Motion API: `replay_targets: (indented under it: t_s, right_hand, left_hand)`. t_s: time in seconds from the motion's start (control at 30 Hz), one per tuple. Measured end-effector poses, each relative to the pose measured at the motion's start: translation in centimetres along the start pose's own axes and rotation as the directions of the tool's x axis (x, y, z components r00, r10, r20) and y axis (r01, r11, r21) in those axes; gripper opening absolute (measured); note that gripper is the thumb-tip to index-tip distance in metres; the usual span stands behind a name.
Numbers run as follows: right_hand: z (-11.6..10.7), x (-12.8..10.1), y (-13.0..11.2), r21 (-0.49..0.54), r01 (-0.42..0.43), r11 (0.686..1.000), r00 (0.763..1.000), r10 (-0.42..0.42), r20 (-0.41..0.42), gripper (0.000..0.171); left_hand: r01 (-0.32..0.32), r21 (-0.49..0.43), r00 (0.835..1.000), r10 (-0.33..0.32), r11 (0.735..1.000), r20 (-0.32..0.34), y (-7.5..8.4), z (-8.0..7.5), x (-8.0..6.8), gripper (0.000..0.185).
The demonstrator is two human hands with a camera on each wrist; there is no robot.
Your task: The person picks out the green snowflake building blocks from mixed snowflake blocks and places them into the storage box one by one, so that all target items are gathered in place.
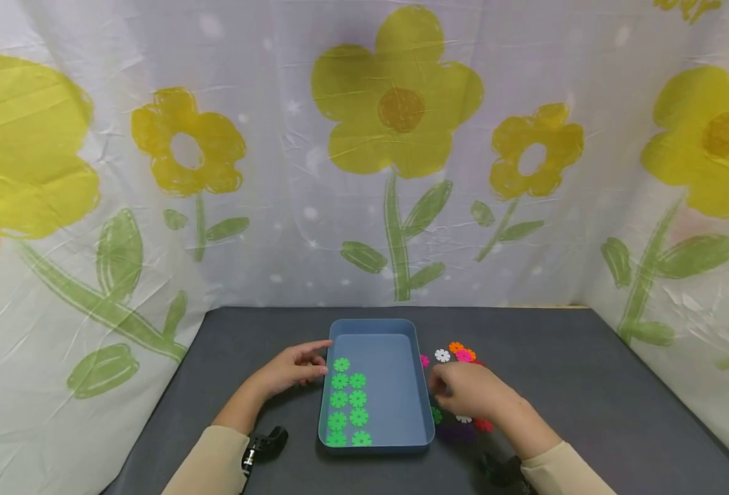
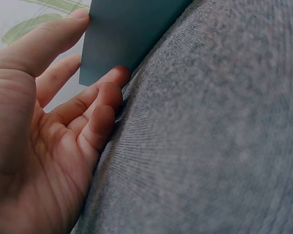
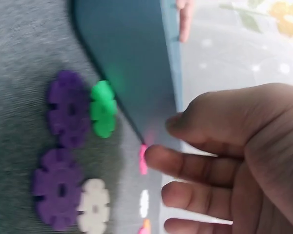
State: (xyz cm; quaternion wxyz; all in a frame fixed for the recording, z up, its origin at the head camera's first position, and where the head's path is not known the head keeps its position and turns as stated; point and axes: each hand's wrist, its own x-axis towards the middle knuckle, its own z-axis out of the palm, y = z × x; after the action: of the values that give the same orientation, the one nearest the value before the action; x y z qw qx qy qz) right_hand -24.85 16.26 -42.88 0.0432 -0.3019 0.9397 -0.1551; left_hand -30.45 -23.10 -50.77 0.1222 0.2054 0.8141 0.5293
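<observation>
A blue-grey rectangular tray (image 1: 395, 385) lies on the dark table, with several green flower-shaped discs (image 1: 358, 399) in two columns along its left side. My left hand (image 1: 290, 370) touches the tray's left wall, its fingers loosely bent in the left wrist view. Just right of the tray hovers my right hand (image 1: 469, 390); its thumb and fingers are apart with nothing between them in the right wrist view. Near those fingers lie a green disc (image 3: 103, 109) against the tray wall, a pink disc (image 3: 142, 160), a white disc (image 3: 94, 207) and two purple discs (image 3: 68, 109).
Beyond my right hand is a loose group of orange (image 1: 455, 346), white (image 1: 442, 355) and pink discs (image 1: 464, 355). Red discs (image 1: 483, 425) lie partly hidden near my right wrist. A white curtain (image 1: 277, 275) with yellow flowers hangs behind the table.
</observation>
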Motion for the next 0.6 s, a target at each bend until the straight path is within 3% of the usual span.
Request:
replay_targets:
  t_s: [0.17,0.4,0.6]
  right_hand:
    - [1.4,0.1,0.6,-0.031,-0.065,0.997,0.995,0.067,0.079,0.03]
    - [2.4,0.2,0.9,-0.065,0.026,0.998,0.998,-0.022,0.067,0.018]
    - [2.4,0.4,0.7,-0.113,0.022,0.993,0.997,-0.014,0.074,0.02]
  left_hand:
    - [-0.003,0.001,1.0,0.003,1.0,0.001,-0.2,0.1,0.0,0.064]
    - [-0.004,-0.001,1.0,0.004,1.0,0.003,-0.3,0.0,0.1,0.064]
    - [-0.002,0.0,1.0,0.002,1.0,0.004,-0.1,-0.1,0.1,0.065]
